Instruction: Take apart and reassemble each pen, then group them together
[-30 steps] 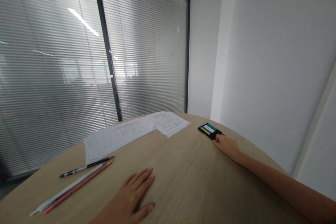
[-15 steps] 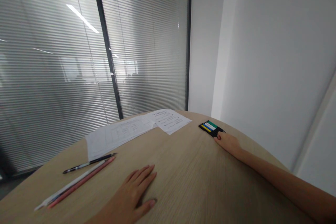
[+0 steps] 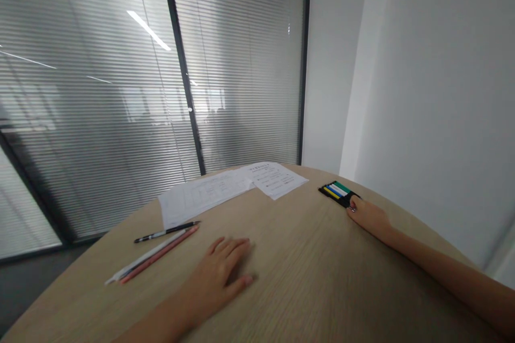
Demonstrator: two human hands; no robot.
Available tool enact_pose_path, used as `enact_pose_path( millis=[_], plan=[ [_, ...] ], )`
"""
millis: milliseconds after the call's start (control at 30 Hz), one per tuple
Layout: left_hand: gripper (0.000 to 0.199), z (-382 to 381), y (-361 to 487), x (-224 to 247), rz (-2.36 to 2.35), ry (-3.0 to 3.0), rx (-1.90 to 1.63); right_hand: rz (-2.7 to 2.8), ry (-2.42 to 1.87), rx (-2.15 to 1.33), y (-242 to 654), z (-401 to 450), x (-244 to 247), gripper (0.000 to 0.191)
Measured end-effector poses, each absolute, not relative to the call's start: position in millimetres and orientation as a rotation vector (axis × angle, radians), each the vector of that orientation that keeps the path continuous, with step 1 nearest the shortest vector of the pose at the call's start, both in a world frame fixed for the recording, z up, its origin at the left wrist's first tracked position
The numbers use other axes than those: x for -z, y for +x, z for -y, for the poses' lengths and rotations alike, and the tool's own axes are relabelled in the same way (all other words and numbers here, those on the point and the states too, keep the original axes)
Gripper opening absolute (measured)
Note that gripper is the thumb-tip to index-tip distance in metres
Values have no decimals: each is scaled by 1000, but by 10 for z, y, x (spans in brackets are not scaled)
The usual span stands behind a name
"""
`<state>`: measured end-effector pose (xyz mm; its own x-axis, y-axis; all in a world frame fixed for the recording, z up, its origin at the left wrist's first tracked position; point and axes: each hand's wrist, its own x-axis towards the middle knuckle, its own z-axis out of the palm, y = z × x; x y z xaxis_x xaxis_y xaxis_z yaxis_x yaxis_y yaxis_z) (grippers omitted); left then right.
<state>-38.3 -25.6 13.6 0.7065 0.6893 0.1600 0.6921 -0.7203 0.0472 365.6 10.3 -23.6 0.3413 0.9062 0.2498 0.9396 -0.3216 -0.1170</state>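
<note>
My left hand [image 3: 221,270] is over the wood-grain tabletop, palm down, its fingers apart and slightly bent, with nothing in it. To its left are a black pen [image 3: 167,232], a white pen [image 3: 151,257] and a pinkish-red pen [image 3: 161,254], lying side by side. At the far right my right hand [image 3: 368,217] has its fingers curled closed at the near end of a flat black case [image 3: 341,201]. That case holds green, white, blue and yellow strips. A small shiny bit shows by the right fingertips, too small to name.
Printed white sheets [image 3: 209,195] lie along the far edge of the round table [image 3: 281,257], one overlapping another. Beyond stand a glass partition with blinds [image 3: 249,75] and a white wall [image 3: 434,91] on the right.
My view has turned a little left, so everything sits further right. The left hand's fingers are more bent than before. My right hand stays closed at the case.
</note>
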Motion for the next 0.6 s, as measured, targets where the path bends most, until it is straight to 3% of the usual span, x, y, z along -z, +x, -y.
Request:
enact_pose_path(
  millis=[167, 400, 600],
  plan=[
    [27, -65, -728, -399, 1422, -2508, 135, 1666, -2336, 218, 3665, -108, 253, 19],
    [41, -310, -1121, -474, 1596, -2244, -33, 1697, -2292, 247, 3692, -118, 308, 21],
    [32, -224, -1046, -409, 1585, -2165, -104, 1688, -2286, 209, 3700, -121, 315, 21]
  ],
)
